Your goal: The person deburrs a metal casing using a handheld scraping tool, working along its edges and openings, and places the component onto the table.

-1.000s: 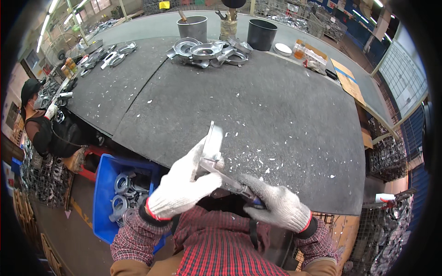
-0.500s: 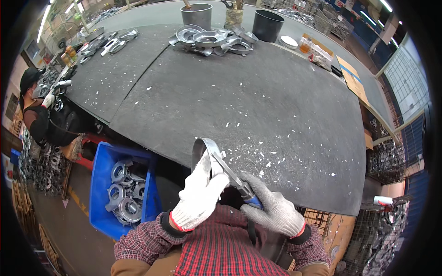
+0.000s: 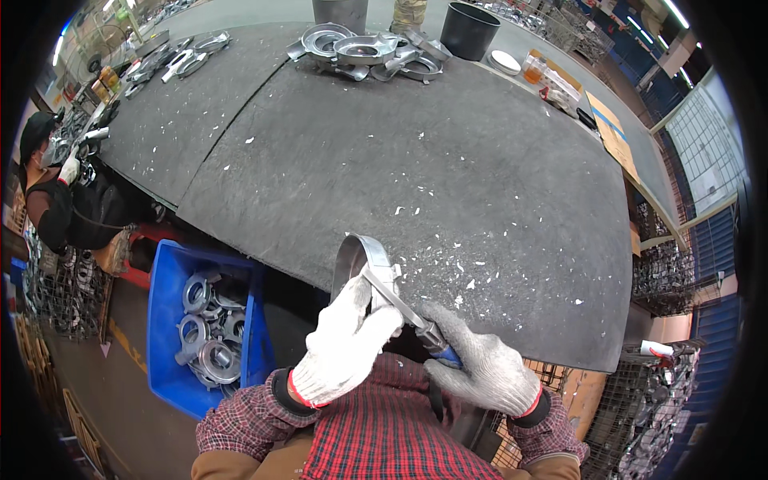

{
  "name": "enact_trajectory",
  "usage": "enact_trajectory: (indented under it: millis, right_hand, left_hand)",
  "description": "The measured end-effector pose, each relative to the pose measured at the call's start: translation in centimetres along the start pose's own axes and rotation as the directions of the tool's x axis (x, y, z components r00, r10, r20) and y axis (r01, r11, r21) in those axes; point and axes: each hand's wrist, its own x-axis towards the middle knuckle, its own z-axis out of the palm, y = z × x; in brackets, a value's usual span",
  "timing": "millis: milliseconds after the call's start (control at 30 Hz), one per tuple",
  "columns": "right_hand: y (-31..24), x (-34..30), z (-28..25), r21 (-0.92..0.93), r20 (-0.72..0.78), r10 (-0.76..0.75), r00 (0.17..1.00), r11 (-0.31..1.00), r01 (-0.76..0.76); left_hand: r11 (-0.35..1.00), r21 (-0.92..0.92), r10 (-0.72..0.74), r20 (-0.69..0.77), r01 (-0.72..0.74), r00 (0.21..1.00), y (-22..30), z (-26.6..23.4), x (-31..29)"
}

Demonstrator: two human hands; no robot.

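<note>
My left hand, in a white knit glove, is closed around a round silvery metal casting. The casting is tilted up on its edge at the table's near side. In my right hand, also gloved, is a hand tool with a blue and dark handle and a long narrow metal blade. The blade slants up and left, lying against the casting's rim near my left fingers. Whether it is a file or a scraper I cannot tell. My left fingers hide the lower part of the casting.
Metal shavings dot the dark table. Several castings are heaped at its far side near a black bucket. A blue bin at lower left holds more castings. At far left a co-worker handles parts.
The whole view has shifted slightly, with the far castings and the bin moving up and left. The blade has moved a little along the casting's rim; both grips are unchanged.
</note>
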Motion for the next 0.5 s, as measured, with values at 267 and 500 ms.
enact_trajectory:
  millis: [267, 500]
  right_hand:
    - [0.5, 1.4, -1.8, -0.21, -0.043, -0.198, 0.979, 0.96, 0.185]
    - [0.7, 1.0, 0.1, -0.321, -0.146, -0.237, 0.96, 0.93, 0.181]
  left_hand:
    - [0.943, 0.284, 0.083, 0.296, -0.171, 0.951, 0.5, -3.9, 1.6]
    - [0.987, 0.129, 0.053, 0.283, -0.093, 0.958, -0.8, -5.4, 2.0]
